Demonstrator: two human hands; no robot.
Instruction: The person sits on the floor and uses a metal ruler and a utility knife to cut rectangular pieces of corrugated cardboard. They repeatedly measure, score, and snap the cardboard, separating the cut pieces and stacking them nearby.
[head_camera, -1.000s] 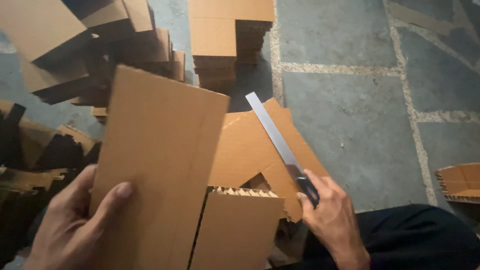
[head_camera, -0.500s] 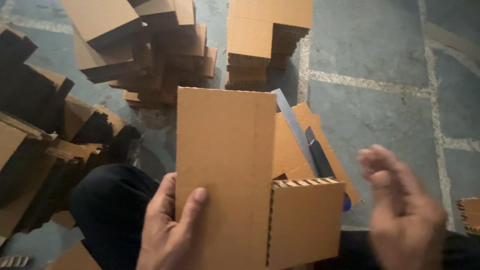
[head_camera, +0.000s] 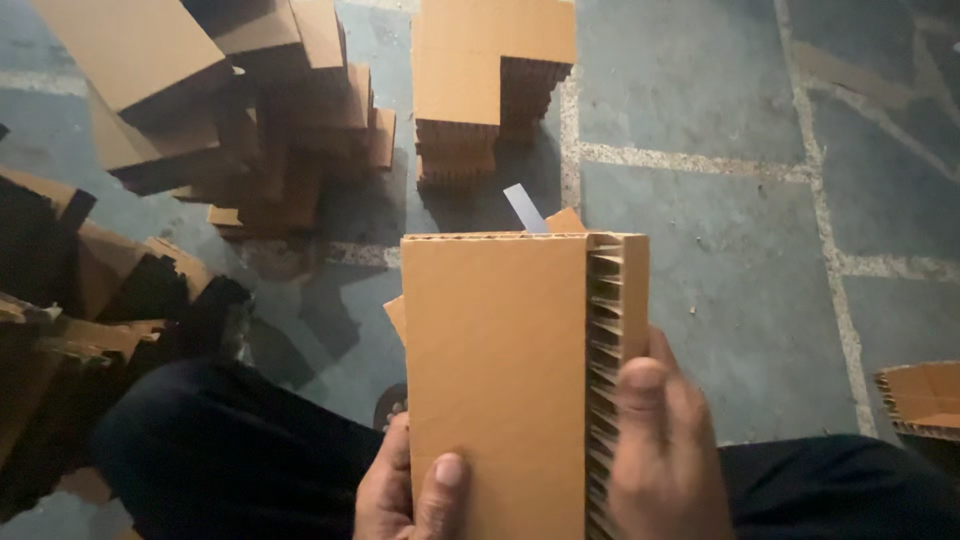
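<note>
A thick honeycomb cardboard slab (head_camera: 497, 380) is standing upright in the middle of the view, its plain brown face turned to the camera and its cut right edge showing rows of open cells. Its lower end is running off the bottom of the frame, so the base is out of sight. The left hand (head_camera: 410, 490) is gripping it from below, thumb pressed flat on the front face and the fingers hidden behind the board (only the thumb and knuckles are showing). The right hand (head_camera: 665, 455) is closing around the celled edge, thumb lying along the cells, the fingers blurred and partly curled behind. Just behind the slab's top, a narrow grey blade-like strip (head_camera: 526, 207) and a corner of another cardboard piece (head_camera: 566, 220) are peeking out, mostly covered. Beyond them a neat stack of cardboard pieces (head_camera: 492, 85) is sitting on the stone floor (head_camera: 720, 260), with a loose heap of offcuts (head_camera: 235, 120) well to the left.
</note>
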